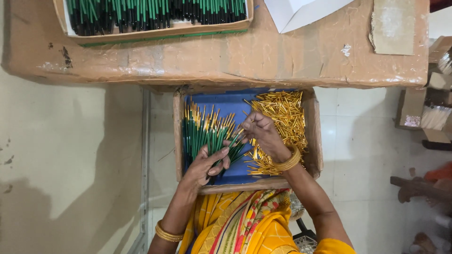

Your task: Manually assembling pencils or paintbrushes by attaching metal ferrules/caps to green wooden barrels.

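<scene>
A cardboard box (178,136) with a blue bottom is seen in the middle, and everything is placed by this box.

Far to the left of the box, only pale floor (70,155) is seen.

Inside the box, on its left side, a big bunch of green sticks (200,136) with gold tips is laid. The left hand (207,164) is closed around the lower end of this bunch, with the fingers curled over the sticks and the thumb tucked under. A gold bangle (167,234) is worn lower down on that arm, below the box.

Near the middle of the box, the right hand (263,134) is held partly closed. Its fingertips are pinched together near the tips of the green sticks. Whether something small is held in the pinch cannot be told.

On the right side of the box, a heap of gold caps (282,113) is piled, just under and beside the right hand. A gold bracelet (288,162) is worn on that wrist.

Above the box, a brown bench (263,56) is seen. A tray of more green sticks (155,14) is set on it, up and to the left of the box.

Below the box, a yellow patterned dress (245,221) is worn.
</scene>
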